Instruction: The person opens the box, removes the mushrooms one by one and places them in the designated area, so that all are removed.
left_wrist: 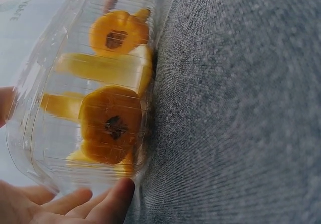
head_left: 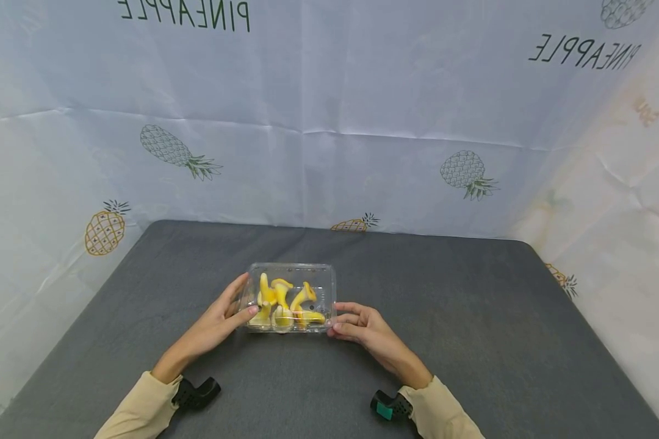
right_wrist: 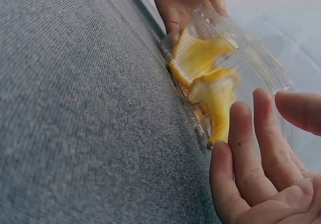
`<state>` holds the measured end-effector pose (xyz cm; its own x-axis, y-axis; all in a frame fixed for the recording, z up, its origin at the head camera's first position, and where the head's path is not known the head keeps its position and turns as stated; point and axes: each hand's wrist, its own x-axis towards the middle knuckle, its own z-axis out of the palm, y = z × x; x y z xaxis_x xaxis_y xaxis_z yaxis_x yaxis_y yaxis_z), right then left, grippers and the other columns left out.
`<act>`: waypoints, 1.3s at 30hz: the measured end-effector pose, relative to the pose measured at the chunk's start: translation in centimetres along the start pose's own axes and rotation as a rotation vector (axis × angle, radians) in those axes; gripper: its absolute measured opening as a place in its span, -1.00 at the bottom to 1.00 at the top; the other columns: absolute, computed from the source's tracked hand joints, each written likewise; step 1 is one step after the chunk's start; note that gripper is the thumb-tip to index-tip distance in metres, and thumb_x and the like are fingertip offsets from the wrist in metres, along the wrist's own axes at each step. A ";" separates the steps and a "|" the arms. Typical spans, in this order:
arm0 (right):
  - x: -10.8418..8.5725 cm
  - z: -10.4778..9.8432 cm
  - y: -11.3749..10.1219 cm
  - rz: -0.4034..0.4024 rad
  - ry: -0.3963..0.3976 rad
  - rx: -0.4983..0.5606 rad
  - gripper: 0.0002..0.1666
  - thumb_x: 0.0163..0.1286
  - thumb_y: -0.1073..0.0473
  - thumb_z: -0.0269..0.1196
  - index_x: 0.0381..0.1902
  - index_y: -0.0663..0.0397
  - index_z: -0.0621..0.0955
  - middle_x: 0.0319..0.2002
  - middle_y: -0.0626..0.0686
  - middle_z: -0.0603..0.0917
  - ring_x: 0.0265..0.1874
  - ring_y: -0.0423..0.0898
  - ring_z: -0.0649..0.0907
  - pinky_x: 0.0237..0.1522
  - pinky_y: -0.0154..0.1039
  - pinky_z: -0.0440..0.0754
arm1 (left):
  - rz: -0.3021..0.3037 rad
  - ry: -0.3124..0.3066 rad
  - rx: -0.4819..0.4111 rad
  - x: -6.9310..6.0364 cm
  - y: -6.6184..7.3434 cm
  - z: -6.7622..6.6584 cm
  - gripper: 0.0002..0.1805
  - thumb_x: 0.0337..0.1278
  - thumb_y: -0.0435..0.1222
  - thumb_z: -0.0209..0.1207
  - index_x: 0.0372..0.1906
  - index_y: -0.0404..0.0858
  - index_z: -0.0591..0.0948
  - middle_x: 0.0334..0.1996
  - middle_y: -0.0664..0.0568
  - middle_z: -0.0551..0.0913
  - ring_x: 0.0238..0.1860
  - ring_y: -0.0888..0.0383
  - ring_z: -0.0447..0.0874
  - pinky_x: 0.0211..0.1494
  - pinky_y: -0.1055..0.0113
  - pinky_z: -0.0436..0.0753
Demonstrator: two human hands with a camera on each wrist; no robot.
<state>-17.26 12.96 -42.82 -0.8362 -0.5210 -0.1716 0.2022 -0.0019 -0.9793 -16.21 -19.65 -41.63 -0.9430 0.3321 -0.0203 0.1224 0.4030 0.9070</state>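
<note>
A clear plastic clamshell box (head_left: pixel 324 279) rests on the grey table, with several yellow, mushroom-shaped pieces (head_left: pixel 303 295) inside. My left hand (head_left: pixel 219 318) grips its left end, thumb over the near corner and fingers along the side. At the right end, my right hand (head_left: pixel 367 327) holds the box between thumb and fingers. In the left wrist view, orange-yellow caps (left_wrist: pixel 111 126) with dark centres show through the ribbed wall. A yellow piece (right_wrist: pixel 215 96) with a flared top lies behind the plastic in the right wrist view. The lid looks closed.
Dark grey cloth covers the table (head_left: pixel 445 292). A pale curtain (head_left: pixel 329 91) printed with pineapples hangs behind it and along both sides. Black wrist devices (head_left: pixel 196 393) sit at both beige sleeves (head_left: pixel 143 408).
</note>
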 end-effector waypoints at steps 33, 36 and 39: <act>0.0 0.7 0.0 0.039 0.063 -0.056 -0.37 0.42 0.24 0.23 0.33 0.40 0.29 -0.13 0.11 0.74 -0.22 -0.24 0.71 0.03 -0.23 0.73 | -0.001 -0.018 0.018 0.0 0.0 0.2 -0.10 0.49 -0.11 0.03 0.60 -0.22 -0.27 0.59 -0.32 -0.23 0.55 -0.42 -0.28 0.46 -0.47 0.01; 0.0 0.9 0.0 0.030 0.083 -0.082 -0.39 0.42 0.26 0.21 0.32 0.41 0.29 -0.11 0.16 0.74 -0.23 -0.23 0.70 0.02 -0.23 0.73 | -0.006 -0.015 0.018 0.0 0.1 0.3 -0.10 0.49 -0.10 0.03 0.60 -0.22 -0.27 0.59 -0.32 -0.24 0.55 -0.41 -0.28 0.47 -0.45 0.01; 0.0 1.0 0.0 0.025 0.101 -0.098 -0.40 0.41 0.28 0.19 0.31 0.41 0.30 -0.11 0.18 0.73 -0.22 -0.22 0.70 0.02 -0.22 0.73 | -0.015 -0.008 0.026 0.0 0.2 0.3 -0.09 0.48 -0.09 0.04 0.60 -0.23 -0.26 0.59 -0.32 -0.23 0.55 -0.42 -0.26 0.47 -0.45 0.03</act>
<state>-16.70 12.10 -42.68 -0.8794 -0.4313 -0.2013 0.1772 0.0959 -0.9795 -16.06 -19.30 -41.61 -0.9421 0.3332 -0.0371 0.1168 0.4301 0.8952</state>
